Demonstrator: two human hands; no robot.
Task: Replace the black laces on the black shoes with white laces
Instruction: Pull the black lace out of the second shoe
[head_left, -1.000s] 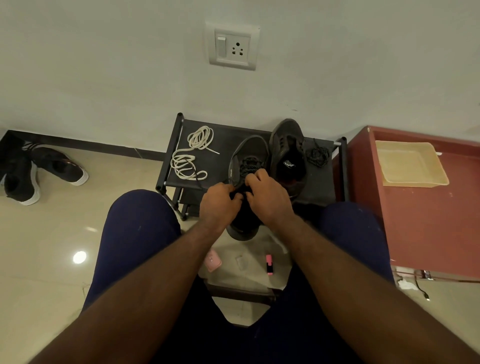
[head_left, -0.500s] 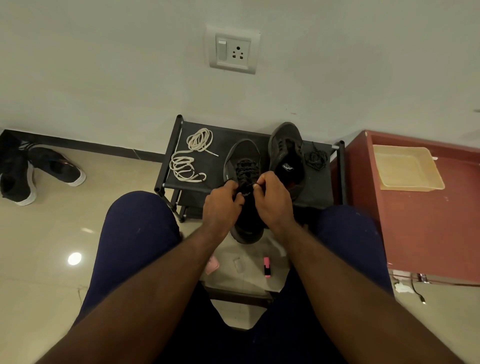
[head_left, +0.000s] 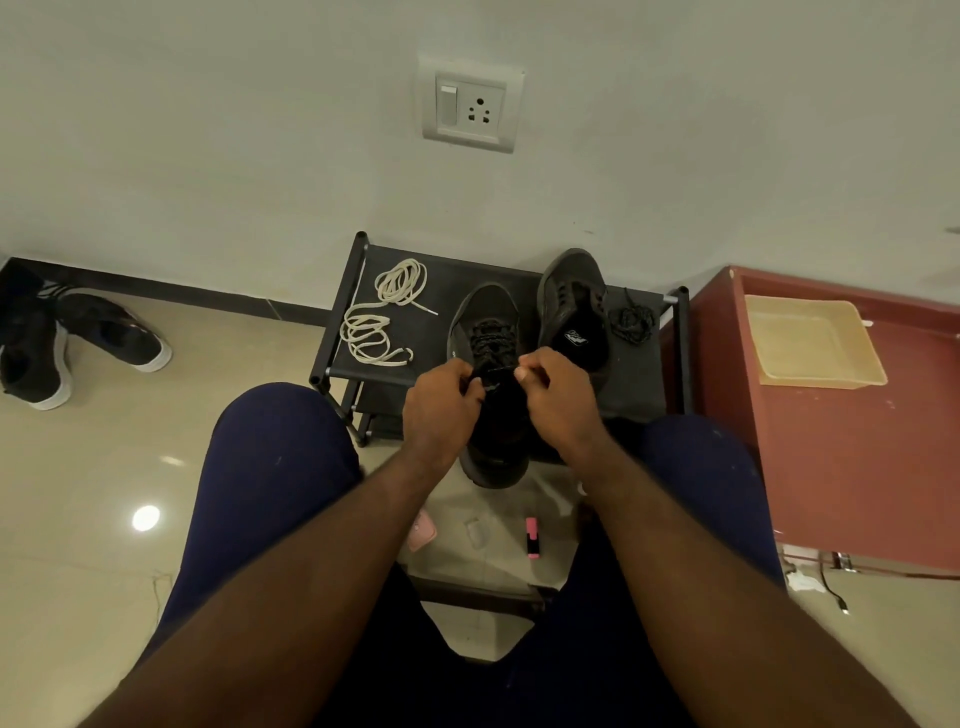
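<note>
Sitting, with both arms stretched forward between the knees, down toward a small black rack (head_left: 454, 278) by the wall. Pinching one end of a short bit of black lace (head_left: 496, 370) with the left hand (head_left: 441, 402), fingers curled in, thumb on top. Pinching the other end with the right hand (head_left: 558, 400), fingers curled in the same way. Holding that bit pulled straight between the two hands, just over the tongue of the near black shoe (head_left: 488, 317). Hands close together, not touching each other, backs turned up.

Near shoe on the rack, toe to the wall, heel sticking out over the front edge, black lace crossed over its top. Right beside it, on the right, a second black shoe (head_left: 571, 291), open at the top with the label inside showing. Just past that, a loose black lace (head_left: 631, 322) in a little heap. On the left part of the rack, white laces (head_left: 371, 335) in loops, apart from the shoes.

Far left on the floor, another pair of dark shoes (head_left: 111, 332) with white soles. On the right, a red cabinet (head_left: 831, 457) with a tan tray (head_left: 810, 343) on top.
</note>
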